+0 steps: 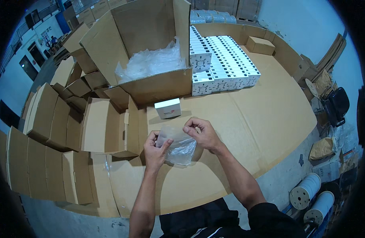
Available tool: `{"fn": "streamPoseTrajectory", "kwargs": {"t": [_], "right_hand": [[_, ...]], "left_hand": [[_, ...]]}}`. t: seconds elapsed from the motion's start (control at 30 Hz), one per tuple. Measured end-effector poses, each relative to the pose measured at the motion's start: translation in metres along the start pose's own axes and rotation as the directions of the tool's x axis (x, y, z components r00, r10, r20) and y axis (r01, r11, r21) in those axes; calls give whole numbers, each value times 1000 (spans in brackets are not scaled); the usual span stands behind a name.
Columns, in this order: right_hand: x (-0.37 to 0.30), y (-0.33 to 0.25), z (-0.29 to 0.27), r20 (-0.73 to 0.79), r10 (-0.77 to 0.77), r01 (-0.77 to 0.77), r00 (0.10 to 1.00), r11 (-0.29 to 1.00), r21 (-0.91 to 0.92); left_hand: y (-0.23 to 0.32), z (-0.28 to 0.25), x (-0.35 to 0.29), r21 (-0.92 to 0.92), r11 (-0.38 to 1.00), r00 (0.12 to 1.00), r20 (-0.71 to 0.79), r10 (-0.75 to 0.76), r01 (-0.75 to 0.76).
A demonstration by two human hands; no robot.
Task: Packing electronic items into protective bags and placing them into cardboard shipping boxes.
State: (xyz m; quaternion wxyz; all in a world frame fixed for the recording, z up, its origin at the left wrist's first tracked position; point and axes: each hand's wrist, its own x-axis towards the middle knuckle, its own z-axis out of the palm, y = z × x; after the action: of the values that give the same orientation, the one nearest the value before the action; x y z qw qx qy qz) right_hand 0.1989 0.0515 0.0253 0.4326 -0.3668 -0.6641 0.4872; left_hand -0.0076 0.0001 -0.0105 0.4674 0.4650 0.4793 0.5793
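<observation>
Between my two hands hangs a clear plastic bag (178, 151), crumpled and see-through, over the cardboard-covered table. My left hand (155, 150) grips its left side, thumb laid across the front. With fingertips pinched together, my right hand (202, 133) holds the bag's upper right edge. Just beyond the bag, a small white box (168, 108) stands on the table, with small print on its front. Behind it, a large open carton (158, 85) holds a heap of similar clear plastic bags (152, 60).
Rows of stacked white boxes (230, 61) stand right of the carton. Several open brown cartons (111, 125) crowd the left side. A small closed brown box (260, 45) sits at the far right. Cable spools (305, 190) and a black chair (336, 105) are off the table's right edge.
</observation>
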Motion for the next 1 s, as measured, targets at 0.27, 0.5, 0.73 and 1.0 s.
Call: {"fn": "streamPoseTrajectory", "kwargs": {"t": [0.27, 0.5, 0.73, 1.0], "right_hand": [[2, 8, -10, 362, 97, -184, 927, 959, 215], [0, -7, -8, 239, 100, -139, 966, 979, 151], [0, -7, -14, 343, 149, -191, 927, 977, 92], [8, -3, -16, 401, 19, -118, 916, 968, 222]], "left_hand": [[6, 3, -1, -4, 998, 997, 40, 71, -70], [11, 2, -2, 59, 998, 999, 47, 2, -5], [5, -2, -1, 0, 998, 997, 44, 62, -62], [8, -2, -1, 54, 998, 996, 78, 32, -36]]}}
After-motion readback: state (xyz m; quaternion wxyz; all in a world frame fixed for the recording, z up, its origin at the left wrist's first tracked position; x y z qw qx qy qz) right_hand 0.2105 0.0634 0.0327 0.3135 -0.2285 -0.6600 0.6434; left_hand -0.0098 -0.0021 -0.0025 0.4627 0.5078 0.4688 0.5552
